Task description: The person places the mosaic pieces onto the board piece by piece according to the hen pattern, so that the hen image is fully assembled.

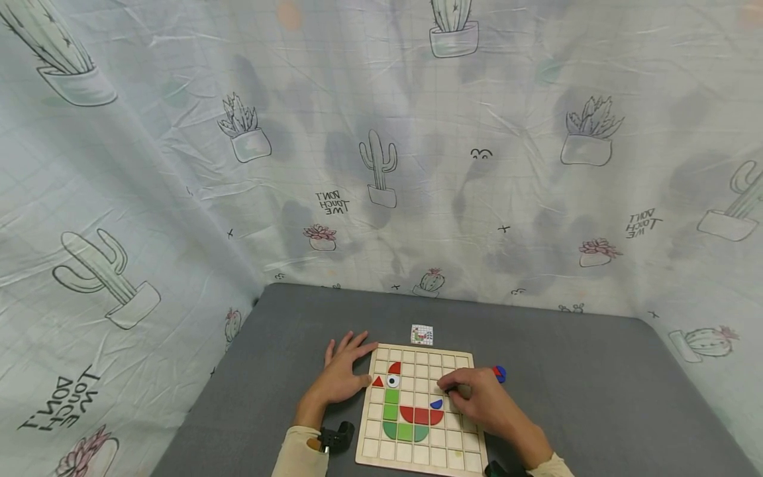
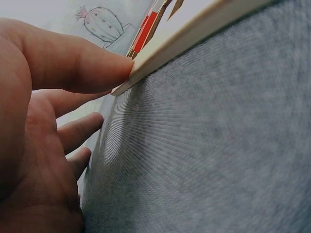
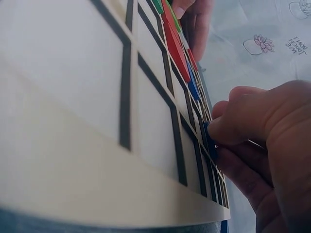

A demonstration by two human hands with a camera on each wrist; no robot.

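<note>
A wooden grid board (image 1: 438,438) lies on the table. At its left edge rests my left hand (image 1: 341,379), fingers spread and thumb against the rim. My right hand (image 1: 485,401) is over the board's right side, pinching a dark blue piece (image 3: 210,141) mostly hidden by the fingers. Left of that hand lies a blue half-round piece (image 1: 437,404). Red pieces (image 1: 421,416) form a row above a green row (image 1: 405,432). A green column (image 1: 390,412) rises to a round eye piece (image 1: 393,381), with a red triangle (image 1: 378,382) beside it and a red quarter-round (image 1: 395,368) above.
A small printed card (image 1: 422,334) lies behind the board. Blue and red pieces (image 1: 500,375) sit on the grey table (image 1: 572,384) just past the board's right edge. Cactus-print cloth (image 1: 405,165) hangs behind the table and at the left.
</note>
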